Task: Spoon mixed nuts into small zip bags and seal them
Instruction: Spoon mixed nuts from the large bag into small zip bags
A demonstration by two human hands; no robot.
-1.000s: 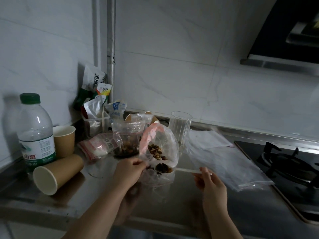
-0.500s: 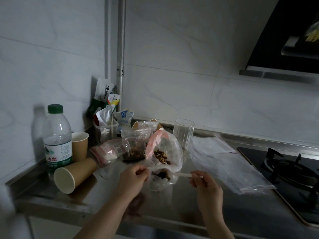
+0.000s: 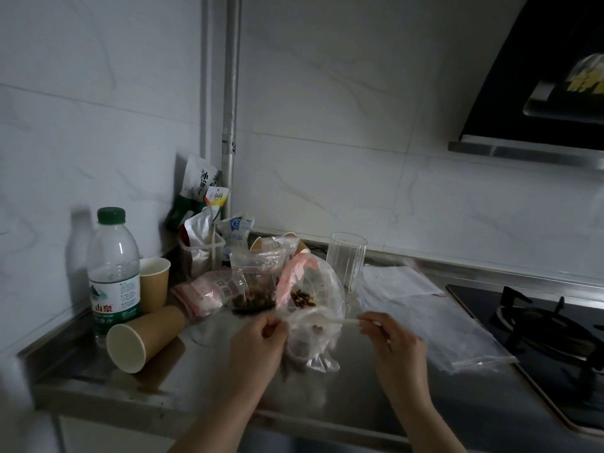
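Observation:
My left hand (image 3: 258,341) pinches the rim of a small clear zip bag (image 3: 310,341) held above the steel counter (image 3: 359,403). My right hand (image 3: 390,338) grips a white plastic spoon (image 3: 340,322) whose bowl sits inside that bag with a few nuts. Just behind stands a larger clear bag with a pink edge (image 3: 307,286) holding mixed nuts. Left of it, another open zip bag (image 3: 256,282) holds dark nuts at its bottom.
A water bottle (image 3: 112,273), an upright paper cup (image 3: 155,279) and a tipped paper cup (image 3: 143,338) crowd the left. Snack packets (image 3: 202,204) fill the corner. A ribbed glass (image 3: 346,266) and flat empty bags (image 3: 434,315) lie right, beside the gas hob (image 3: 549,338).
The spoon has moved from the large pink-edged bag down into the small bag my left hand holds. The view has shifted left and pulled back a little.

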